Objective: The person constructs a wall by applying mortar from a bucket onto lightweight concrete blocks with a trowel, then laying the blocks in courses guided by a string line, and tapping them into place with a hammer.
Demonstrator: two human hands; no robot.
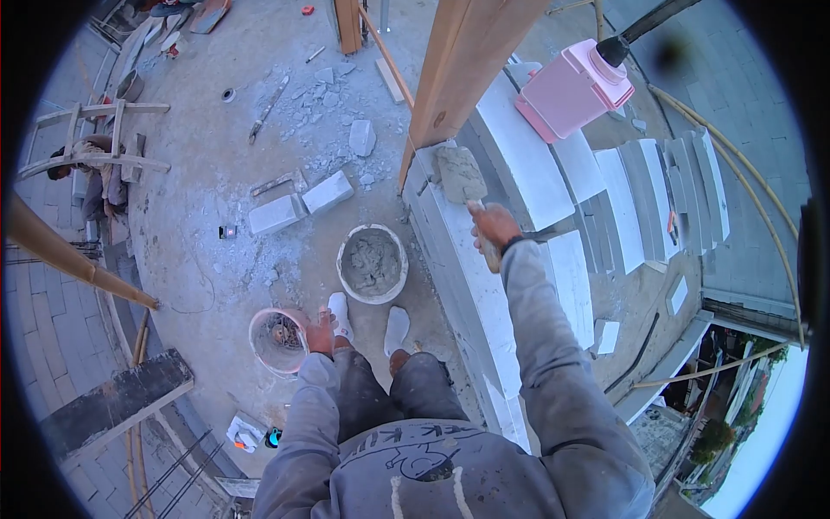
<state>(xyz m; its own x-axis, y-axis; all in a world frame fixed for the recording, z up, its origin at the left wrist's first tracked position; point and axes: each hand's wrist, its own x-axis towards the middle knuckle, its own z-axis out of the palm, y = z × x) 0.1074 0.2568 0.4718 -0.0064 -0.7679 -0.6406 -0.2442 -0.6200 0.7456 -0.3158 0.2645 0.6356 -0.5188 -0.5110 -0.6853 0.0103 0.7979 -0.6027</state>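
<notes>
My right hand [494,227] is wrapped round the handle of a mortar-caked trowel [461,176]. Its blade lies over the top of the pale block wall [471,268], close to the foot of a wooden post [462,73]. My left hand [321,333] is down beside my knee, fingers apart, at the rim of a pinkish bucket [261,324] with dark contents. In front of my feet stands a round tub [344,275] of wet grey mortar [373,262].
Beyond the wall, a pink jerrycan [566,93] stands on stacked white blocks [622,208]. Two loose blocks [303,204] and rubble [324,104] lie on the floor. At far left, a person [99,173] crouches by a wooden frame [104,160]. Behind my left side are a dark plank [121,402] and poles.
</notes>
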